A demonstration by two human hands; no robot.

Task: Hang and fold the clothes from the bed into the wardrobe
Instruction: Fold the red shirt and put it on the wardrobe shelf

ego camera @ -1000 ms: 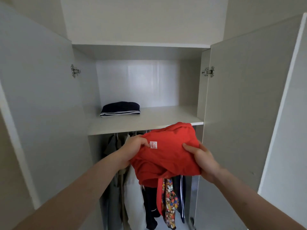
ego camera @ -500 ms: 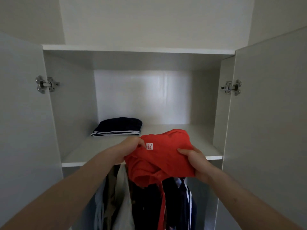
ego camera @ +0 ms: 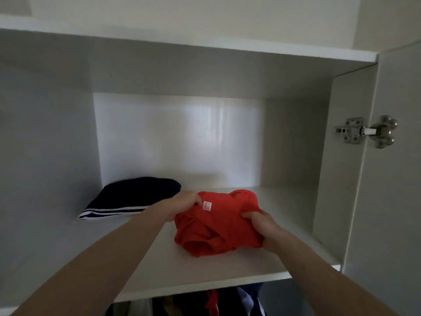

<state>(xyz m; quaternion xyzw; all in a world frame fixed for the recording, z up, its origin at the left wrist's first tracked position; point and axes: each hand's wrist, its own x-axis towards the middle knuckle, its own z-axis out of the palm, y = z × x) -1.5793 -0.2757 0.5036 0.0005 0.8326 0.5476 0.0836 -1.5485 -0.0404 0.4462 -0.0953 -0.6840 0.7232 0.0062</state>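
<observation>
Shirt (ego camera: 218,226), red, folded, on shelf (ego camera: 227,267) near front edge; white tag (ego camera: 207,205) with red print, unreadable. Left hand (ego camera: 182,205) and right hand (ego camera: 262,226) clamped on its sides. Navy garment (ego camera: 134,196) just left; bare shelf to right.

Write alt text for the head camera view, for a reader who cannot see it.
Two bare hands, the left hand and the right hand, grip a folded red garment on a white wardrobe shelf. A folded navy garment with white stripes lies to its left, and hanging clothes show below the shelf.
</observation>
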